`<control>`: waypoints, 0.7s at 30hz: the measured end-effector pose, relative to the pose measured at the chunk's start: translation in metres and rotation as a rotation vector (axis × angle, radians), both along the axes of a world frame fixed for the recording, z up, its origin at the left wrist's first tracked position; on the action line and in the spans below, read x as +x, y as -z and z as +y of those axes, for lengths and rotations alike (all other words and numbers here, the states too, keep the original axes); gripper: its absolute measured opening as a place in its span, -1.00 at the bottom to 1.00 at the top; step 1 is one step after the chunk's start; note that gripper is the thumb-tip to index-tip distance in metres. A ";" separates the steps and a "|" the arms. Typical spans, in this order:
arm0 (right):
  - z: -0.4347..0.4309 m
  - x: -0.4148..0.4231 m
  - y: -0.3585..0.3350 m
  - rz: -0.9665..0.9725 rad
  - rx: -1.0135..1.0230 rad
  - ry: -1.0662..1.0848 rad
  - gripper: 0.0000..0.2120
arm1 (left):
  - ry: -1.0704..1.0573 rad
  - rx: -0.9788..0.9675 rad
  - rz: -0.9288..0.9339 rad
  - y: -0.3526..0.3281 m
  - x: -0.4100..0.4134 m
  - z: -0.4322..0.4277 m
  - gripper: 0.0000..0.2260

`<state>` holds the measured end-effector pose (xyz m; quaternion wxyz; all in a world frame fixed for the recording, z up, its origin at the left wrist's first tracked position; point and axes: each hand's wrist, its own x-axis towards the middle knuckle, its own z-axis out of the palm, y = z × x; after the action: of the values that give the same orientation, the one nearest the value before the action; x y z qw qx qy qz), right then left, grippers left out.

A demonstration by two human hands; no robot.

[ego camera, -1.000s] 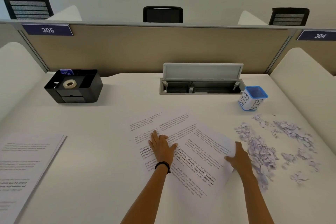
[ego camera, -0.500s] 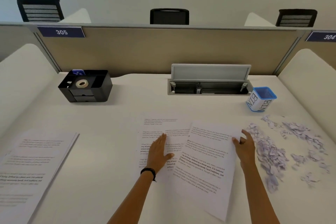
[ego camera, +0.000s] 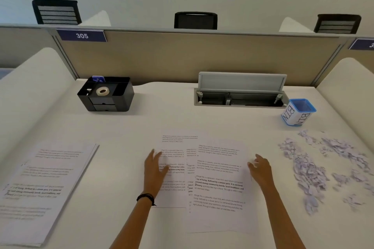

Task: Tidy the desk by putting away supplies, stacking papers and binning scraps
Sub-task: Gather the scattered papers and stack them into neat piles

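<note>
Neither grip is closed: the left hand (ego camera: 154,170) lies flat on the left printed sheet (ego camera: 172,184) and the right hand (ego camera: 261,170), fingers spread, rests at the edge of the top sheet (ego camera: 219,192), likely to square the overlapping pages. Left to right on the desk (ego camera: 162,121): one paper stack (ego camera: 40,184), one black organizer (ego camera: 106,95) holding one tape roll (ego camera: 102,91), at least three loose sheets, one bin cup (ego camera: 298,112), many scattered scraps (ego camera: 309,168).
</note>
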<state>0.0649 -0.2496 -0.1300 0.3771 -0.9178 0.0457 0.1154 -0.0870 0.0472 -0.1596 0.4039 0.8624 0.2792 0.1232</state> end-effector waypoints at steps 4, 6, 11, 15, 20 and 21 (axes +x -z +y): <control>-0.004 -0.015 0.007 0.086 -0.156 -0.059 -0.48 | -0.072 -0.026 0.137 0.002 -0.004 0.005 -0.36; -0.001 -0.026 0.006 0.116 -0.203 -0.088 -0.45 | -0.057 -0.064 0.150 -0.001 -0.001 0.004 -0.37; 0.018 -0.050 0.001 0.145 -0.331 -0.199 -0.40 | 0.046 -0.104 0.141 -0.003 0.003 -0.012 -0.41; 0.037 -0.064 0.001 0.107 -0.361 -0.291 -0.44 | 0.093 -0.125 0.115 -0.008 0.002 -0.029 -0.50; 0.052 -0.065 0.003 0.118 -0.226 -0.333 -0.50 | 0.099 -0.135 0.128 -0.015 0.002 -0.035 -0.57; 0.053 -0.063 0.004 0.138 -0.153 -0.315 -0.50 | 0.084 -0.135 0.128 -0.015 0.001 -0.033 -0.58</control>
<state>0.0018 -0.1967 -0.1337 0.2797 -0.9295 -0.0640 0.2319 -0.0862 0.0141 -0.1445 0.4474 0.8503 0.2755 0.0317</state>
